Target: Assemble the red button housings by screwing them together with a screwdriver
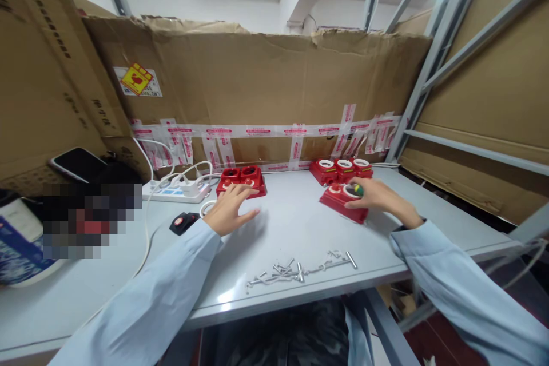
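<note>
My left hand (pixel 229 210) lies on the grey table (pixel 291 223) with fingers stretched out, its tips near a red housing with dark openings (pixel 241 180). My right hand (pixel 377 194) rests on a second red housing (pixel 341 201) and its fingers close round a small green and yellow part (pixel 357 189) on top of it. Behind that stands a row of red housings with white rings (pixel 342 169).
A heap of metal screws and pins (pixel 295 269) lies near the table's front edge. A white power strip (pixel 176 190) with cables, a small black device (pixel 184 221) and a phone (pixel 77 163) sit at the left. Cardboard walls and a metal rack (pixel 433 63) enclose the table.
</note>
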Demonstrator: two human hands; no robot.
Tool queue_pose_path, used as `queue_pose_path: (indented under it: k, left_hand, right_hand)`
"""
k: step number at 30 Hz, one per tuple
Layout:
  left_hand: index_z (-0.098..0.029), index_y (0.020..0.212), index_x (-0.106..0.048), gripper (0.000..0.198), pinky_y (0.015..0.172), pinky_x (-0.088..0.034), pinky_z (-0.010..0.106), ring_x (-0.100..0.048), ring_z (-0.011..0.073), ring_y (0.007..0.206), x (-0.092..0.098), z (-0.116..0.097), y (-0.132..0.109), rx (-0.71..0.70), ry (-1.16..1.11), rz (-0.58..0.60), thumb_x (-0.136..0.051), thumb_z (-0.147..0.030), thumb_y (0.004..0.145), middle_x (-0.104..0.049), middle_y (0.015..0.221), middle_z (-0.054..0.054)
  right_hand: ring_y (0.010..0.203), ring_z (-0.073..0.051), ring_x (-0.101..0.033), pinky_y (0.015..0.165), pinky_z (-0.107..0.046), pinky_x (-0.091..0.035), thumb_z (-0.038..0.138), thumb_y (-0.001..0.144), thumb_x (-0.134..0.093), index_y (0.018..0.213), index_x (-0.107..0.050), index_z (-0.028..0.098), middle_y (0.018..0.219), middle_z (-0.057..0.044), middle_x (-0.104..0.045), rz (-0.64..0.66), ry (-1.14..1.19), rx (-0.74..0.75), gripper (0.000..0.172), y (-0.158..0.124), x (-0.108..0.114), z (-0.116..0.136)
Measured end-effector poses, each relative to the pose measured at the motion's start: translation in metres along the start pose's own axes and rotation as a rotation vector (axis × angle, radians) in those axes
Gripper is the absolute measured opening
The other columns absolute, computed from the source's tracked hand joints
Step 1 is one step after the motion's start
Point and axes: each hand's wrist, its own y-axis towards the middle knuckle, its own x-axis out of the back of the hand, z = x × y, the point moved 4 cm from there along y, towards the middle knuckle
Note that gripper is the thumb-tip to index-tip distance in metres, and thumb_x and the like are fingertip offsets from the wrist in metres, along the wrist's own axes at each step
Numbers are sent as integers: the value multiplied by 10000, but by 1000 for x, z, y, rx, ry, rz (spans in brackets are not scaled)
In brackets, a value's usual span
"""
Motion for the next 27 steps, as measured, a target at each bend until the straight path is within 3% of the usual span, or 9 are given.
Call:
queue_pose_path:
  k: [7,9,11,13,15,18,21,24,27]
  left_hand:
    - [-231,1350,-353,605,975,-352,532,-394,317,1238,-10,-25,-1,-111,-132,76,-544,-480,832,-426,1359,143]
    - [-223,1390,-283,742,993,-337,542,-361,333,1277,-13,-28,0,-117,-159,86,-603,-497,780,-375,1400,165]
    - [-217,1421,-205,902,1004,-336,531,-362,343,1285,-17,-29,1,-125,-195,106,-678,-499,706,-354,1420,174]
    - [-229,1434,-155,990,990,-364,507,-430,343,1241,-22,-27,1,-111,-225,137,-725,-466,660,-381,1413,164]
    - [-235,1428,-177,967,969,-397,478,-496,335,1183,-26,-24,1,-81,-239,159,-731,-424,658,-418,1394,147]
    - [-208,1387,-278,851,981,-409,439,-509,314,1174,-29,-20,0,-75,-251,155,-710,-397,678,-451,1368,133]
    - [-187,1363,-315,814,1022,-385,416,-484,294,1203,-30,-18,-1,-99,-273,131,-710,-384,678,-465,1351,128]
    - [-187,1353,-321,810,1036,-374,412,-468,283,1218,-30,-17,-1,-114,-286,119,-718,-372,671,-465,1344,126]
    - [-191,1351,-318,810,1035,-375,415,-474,278,1209,-30,-15,-1,-122,-291,127,-719,-365,669,-464,1339,128]
  right_hand:
    - [984,-253,-596,822,-329,-433,472,642,-717,1177,-551,191,1113,-99,-643,20,288,543,626,3,-11,136]
    - [1043,-252,-575,885,-350,-417,470,644,-724,1217,-522,189,1171,-105,-620,9,402,681,670,-1,-15,164]
    - [1070,-235,-564,909,-350,-411,440,715,-674,1206,-527,199,1199,-96,-608,-47,506,759,567,-5,-16,180]
    - [1023,-203,-585,900,-332,-419,359,801,-583,1109,-576,201,1130,-79,-642,-156,597,730,346,-5,-14,180]
    - [882,-174,-621,825,-302,-450,279,829,-511,1018,-592,187,982,-67,-681,-287,691,589,226,-1,-8,165]
    - [654,-151,-609,653,-264,-463,245,811,-478,1013,-550,164,737,-30,-661,-440,848,329,229,7,0,130]
    - [628,-149,-585,634,-257,-442,298,827,-450,867,-550,179,658,-15,-620,-534,817,201,161,11,6,106]
    - [595,-140,-514,604,-259,-395,378,832,-447,648,-497,189,585,-5,-535,-555,604,145,269,11,13,99]
    - [537,-114,-456,549,-249,-367,435,828,-449,586,-450,184,562,7,-483,-405,566,196,349,12,19,95]
